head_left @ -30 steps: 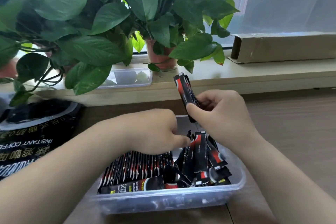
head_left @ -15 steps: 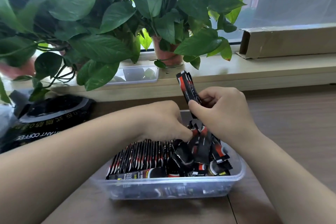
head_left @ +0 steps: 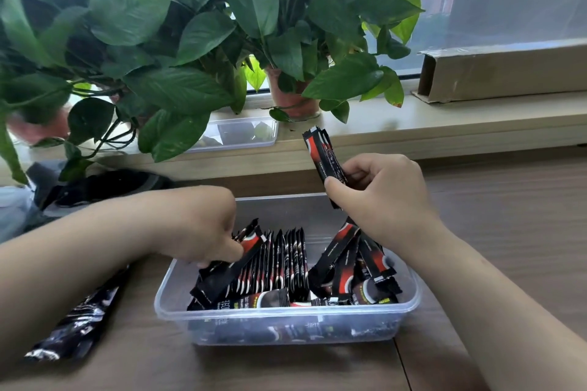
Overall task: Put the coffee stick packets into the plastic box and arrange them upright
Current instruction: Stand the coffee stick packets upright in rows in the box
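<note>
Head view: the right hand (head_left: 381,197) pinches a few coffee stick packets (head_left: 324,155) above the plastic box (head_left: 286,311), while the left hand (head_left: 197,225) grips a tilted packet (head_left: 228,270) against the upright row (head_left: 286,260). Tugging it sideways could topple that row, which looks unsupported on its right.

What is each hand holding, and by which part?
The right hand pinches a raised coffee packet by its lower half. The left hand grips a slanting packet in the plastic box near its upper end.
</note>
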Demonstrator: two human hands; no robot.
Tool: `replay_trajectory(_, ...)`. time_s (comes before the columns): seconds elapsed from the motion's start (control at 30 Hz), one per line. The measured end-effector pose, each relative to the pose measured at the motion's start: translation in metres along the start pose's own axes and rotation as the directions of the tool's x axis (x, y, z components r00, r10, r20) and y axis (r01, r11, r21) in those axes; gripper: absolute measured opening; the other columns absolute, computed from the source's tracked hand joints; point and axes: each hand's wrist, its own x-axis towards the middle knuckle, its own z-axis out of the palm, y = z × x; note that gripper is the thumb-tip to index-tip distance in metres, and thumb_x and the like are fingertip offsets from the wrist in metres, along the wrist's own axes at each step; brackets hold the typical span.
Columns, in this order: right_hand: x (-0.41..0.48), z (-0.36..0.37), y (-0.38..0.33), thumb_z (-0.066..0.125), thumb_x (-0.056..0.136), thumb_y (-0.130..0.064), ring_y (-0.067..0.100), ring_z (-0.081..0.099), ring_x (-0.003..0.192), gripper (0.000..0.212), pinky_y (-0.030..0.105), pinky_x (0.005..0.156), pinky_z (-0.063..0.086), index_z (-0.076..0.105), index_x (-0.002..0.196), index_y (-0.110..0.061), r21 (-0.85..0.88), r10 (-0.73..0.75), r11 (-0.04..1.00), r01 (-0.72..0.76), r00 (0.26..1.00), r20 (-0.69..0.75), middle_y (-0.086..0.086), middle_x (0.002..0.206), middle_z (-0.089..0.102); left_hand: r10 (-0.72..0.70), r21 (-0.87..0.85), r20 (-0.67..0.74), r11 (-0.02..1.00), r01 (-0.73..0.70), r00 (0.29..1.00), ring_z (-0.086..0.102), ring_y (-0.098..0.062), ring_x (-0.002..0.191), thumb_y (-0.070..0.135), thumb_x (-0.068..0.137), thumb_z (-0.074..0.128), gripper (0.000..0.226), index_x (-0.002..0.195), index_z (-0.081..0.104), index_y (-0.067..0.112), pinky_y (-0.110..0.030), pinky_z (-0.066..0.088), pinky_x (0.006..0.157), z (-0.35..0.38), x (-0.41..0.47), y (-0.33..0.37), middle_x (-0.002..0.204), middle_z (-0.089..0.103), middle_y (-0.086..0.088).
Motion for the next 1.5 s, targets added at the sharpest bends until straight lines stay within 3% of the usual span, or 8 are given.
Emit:
replay_trajectory(0.17,-0.001,0.0,0.001,0.072,0.078,-0.03,0.015,0.065,0.06,0.016,0.033,0.063,0.055,0.074,0.067,-0.019,-0.001,-0.009,1.0,0.009,1.0,0.007,-0.004,0.058,0.07,0.092,0.327,-0.226,0.945,-0.014,0.97,0.057,-0.022,0.061,0.038,0.09,0.055,0.041,0.06,0.049,0.011,-0.028,0.051,0.063,-0.004,0.003,0.004,0.059,0.058,0.002)
replay_trajectory(0.33,0.001,0.0,0.001,0.072,0.078,-0.03,0.014,0.066,0.061,0.015,0.034,0.064,0.055,0.075,0.068,-0.019,0.001,-0.017,1.0,0.017,1.0,0.007,-0.004,0.059,0.07,0.654,0.311,-0.327,0.756,-0.576,0.682,0.051,0.001,0.071,0.032,0.091,0.059,0.013,0.083,0.065,0.024,-0.025,0.042,0.068,0.003,0.026,0.008,0.082,0.056,0.012)
replay_trajectory(0.5,0.001,0.001,0.002,0.072,0.078,-0.029,0.015,0.064,0.059,0.016,0.034,0.061,0.054,0.074,0.067,-0.018,-0.013,-0.036,0.999,0.036,0.999,-0.009,-0.003,0.057,0.069,0.788,0.323,-0.299,0.614,-0.72,0.538,0.059,-0.015,0.098,0.022,0.091,0.056,0.02,0.097,0.075,0.02,-0.025,0.044,0.088,0.019,0.044,0.025,0.102,0.07,0.007)
replay_trajectory(0.9,0.003,0.002,0.005,0.071,0.077,-0.031,0.019,0.064,0.061,0.018,0.036,0.063,0.053,0.074,0.069,-0.015,-0.003,-0.034,0.999,0.034,0.999,0.004,0.001,0.059,0.069,0.545,0.2,0.01,0.821,-0.535,0.839,0.054,-0.031,0.096,0.038,0.095,0.047,0.042,0.07,0.06,0.007,-0.04,0.049,0.087,0.02,0.048,0.068,0.09,0.064,-0.013)
replay_trajectory(1.03,0.003,0.002,0.005,0.072,0.077,-0.031,0.018,0.063,0.061,0.018,0.035,0.064,0.053,0.074,0.068,-0.015,0.001,-0.033,0.999,0.033,0.999,0.002,0.0,0.058,0.069,0.56,0.113,0.047,0.82,-0.561,0.827,0.059,-0.032,0.096,0.038,0.069,0.042,0.039,0.076,0.066,0.008,-0.04,0.052,0.085,0.02,0.045,0.061,0.09,0.068,-0.011)
replay_trajectory(1.23,0.004,0.002,0.005,0.072,0.077,-0.032,0.016,0.064,0.061,0.018,0.033,0.065,0.053,0.075,0.068,-0.016,-0.011,-0.032,0.999,0.032,0.999,-0.002,-0.002,0.058,0.07,0.662,-0.047,0.113,0.748,-0.662,0.741,0.055,-0.012,0.102,0.033,0.072,0.044,0.043,0.091,0.079,0.017,-0.031,0.045,0.095,0.016,0.034,0.06,0.096,0.068,0.003)
replay_trajectory(1.4,0.003,0.003,0.005,0.072,0.078,-0.032,0.016,0.063,0.06,0.019,0.033,0.064,0.052,0.074,0.068,-0.016,-0.006,-0.031,0.999,0.031,0.999,-0.005,-0.002,0.058,0.069,0.759,0.068,-0.161,0.646,-0.76,0.631,0.051,0.0,0.102,0.029,0.073,0.041,0.043,0.09,0.08,0.024,-0.008,0.035,0.094,0.015,0.04,0.036,0.103,0.068,0.013)
replay_trajectory(1.5,0.002,0.002,0.006,0.071,0.079,-0.033,0.016,0.064,0.06,0.019,0.033,0.063,0.053,0.074,0.067,-0.017,-0.003,-0.033,0.999,0.033,0.999,-0.002,-0.002,0.058,0.069,0.767,0.121,-0.172,0.639,-0.759,0.618,0.052,0.001,0.115,0.027,0.072,0.04,0.048,0.103,0.077,0.028,-0.007,0.031,0.099,0.017,0.042,0.016,0.119,0.067,0.018)
